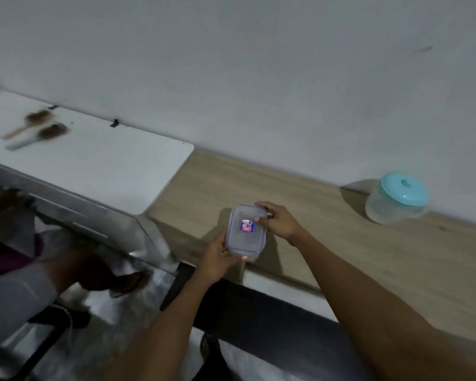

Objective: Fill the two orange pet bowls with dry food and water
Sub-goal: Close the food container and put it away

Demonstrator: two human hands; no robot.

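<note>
We curl the fingers (261, 206) of our right hand (279, 221) over the far corner of a clear food box (246, 237) with a blue-edged lid. Our left hand (217, 257) grips its near end. The box is at the front edge of the wooden desk (341, 243). A clear jug (393, 199) with a blue-green lid stands by the back edge, well apart.

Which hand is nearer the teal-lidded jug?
Right. The right hand grips the container's far corner, toward the jug; the left hand holds its near edge, farther away.
</note>
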